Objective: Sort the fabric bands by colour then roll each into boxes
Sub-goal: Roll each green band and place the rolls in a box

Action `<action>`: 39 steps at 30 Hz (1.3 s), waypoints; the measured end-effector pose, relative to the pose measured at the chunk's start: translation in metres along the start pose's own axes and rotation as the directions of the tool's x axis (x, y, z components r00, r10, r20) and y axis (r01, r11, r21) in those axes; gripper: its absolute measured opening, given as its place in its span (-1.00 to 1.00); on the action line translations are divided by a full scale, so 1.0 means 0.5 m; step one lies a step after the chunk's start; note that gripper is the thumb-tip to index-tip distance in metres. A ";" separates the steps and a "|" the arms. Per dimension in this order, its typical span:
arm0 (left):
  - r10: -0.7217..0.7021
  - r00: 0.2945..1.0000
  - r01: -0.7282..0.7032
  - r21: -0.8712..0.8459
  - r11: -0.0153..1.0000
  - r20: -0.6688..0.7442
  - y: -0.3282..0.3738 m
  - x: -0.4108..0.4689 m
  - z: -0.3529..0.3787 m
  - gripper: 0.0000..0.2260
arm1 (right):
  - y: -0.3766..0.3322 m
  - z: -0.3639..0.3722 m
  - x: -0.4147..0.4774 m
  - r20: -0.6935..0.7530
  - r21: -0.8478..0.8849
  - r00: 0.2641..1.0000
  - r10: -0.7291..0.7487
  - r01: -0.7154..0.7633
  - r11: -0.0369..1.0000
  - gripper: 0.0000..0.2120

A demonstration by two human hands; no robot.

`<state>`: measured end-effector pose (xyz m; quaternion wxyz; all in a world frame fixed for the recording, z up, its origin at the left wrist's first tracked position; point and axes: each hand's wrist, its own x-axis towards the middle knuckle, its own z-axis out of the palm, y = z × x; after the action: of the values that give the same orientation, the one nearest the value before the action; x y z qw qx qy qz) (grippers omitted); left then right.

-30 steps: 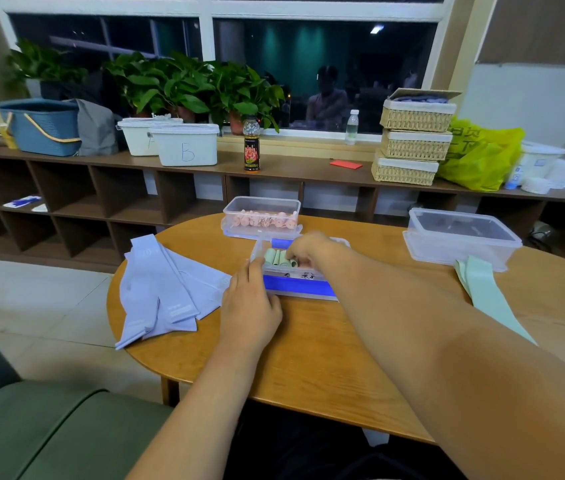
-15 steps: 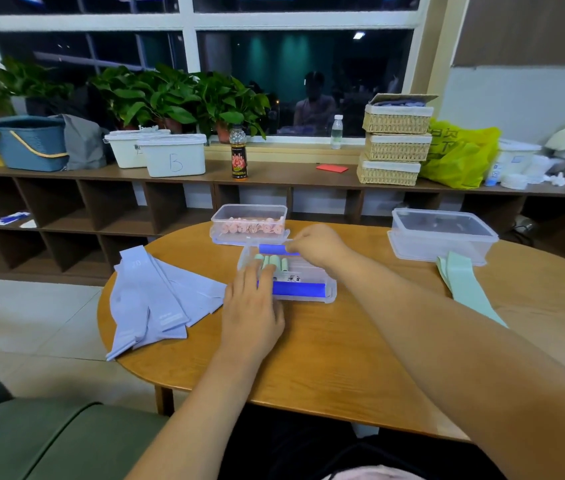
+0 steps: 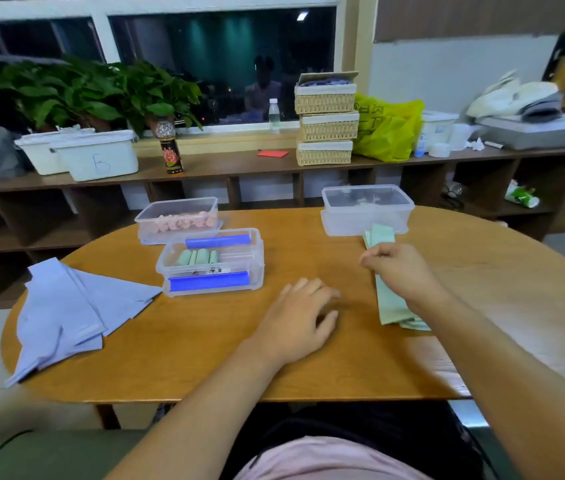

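On the round wooden table (image 3: 204,358), a clear box with blue clips (image 3: 211,282) holds several rolled green bands (image 3: 198,258). Behind it, a second clear box (image 3: 177,207) holds pink rolls (image 3: 180,221). A third clear box (image 3: 367,216) stands at the right. Flat green bands (image 3: 386,306) lie in front of that box. My right hand (image 3: 400,271) sits on top of them, its fingers curled and pinching the top green band at its left edge. My left hand (image 3: 300,318) rests on the table with relaxed fingers, holding nothing. A pile of lavender bands (image 3: 66,306) lies at the left.
A long wooden shelf unit (image 3: 239,164) runs behind the table. On it are white bins (image 3: 97,157), a dark bottle (image 3: 170,147), stacked wicker baskets (image 3: 326,119) and a yellow bag (image 3: 388,129). Potted plants (image 3: 101,91) line the window.
My right hand left the blue-clipped box and moved right onto the flat green bands. My left hand let go of the box and slid right onto the bare table. The camera view turned right.
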<state>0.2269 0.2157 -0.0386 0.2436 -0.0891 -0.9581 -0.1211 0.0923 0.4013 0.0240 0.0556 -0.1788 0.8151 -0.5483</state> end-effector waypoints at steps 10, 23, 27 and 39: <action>0.141 0.981 -0.129 -0.096 0.987 0.130 0.114 0.097 0.062 -0.74 | 0.084 -0.056 -0.049 -0.244 0.064 0.967 -0.075 0.093 0.994 -0.93; -0.382 0.914 0.248 -0.552 0.796 -0.139 0.050 0.021 0.005 -0.90 | 0.116 -0.012 -0.102 0.021 -0.489 0.843 -0.537 0.478 0.730 -0.64; -0.456 0.880 0.291 -0.606 0.740 -0.135 0.038 -0.013 -0.015 -0.88 | 0.100 0.011 -0.111 0.105 -0.706 0.793 -0.600 0.484 0.516 -0.69; -0.686 0.701 0.360 -0.734 0.576 -0.194 0.005 -0.017 -0.036 -0.89 | 0.025 0.104 -0.052 0.100 -0.772 0.860 -0.501 0.385 0.506 -0.81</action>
<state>0.2429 0.2121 -0.0271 0.3675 0.1616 -0.7477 -0.5289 0.1285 0.3694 -0.0107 -0.2240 -0.3496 0.8967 -0.1533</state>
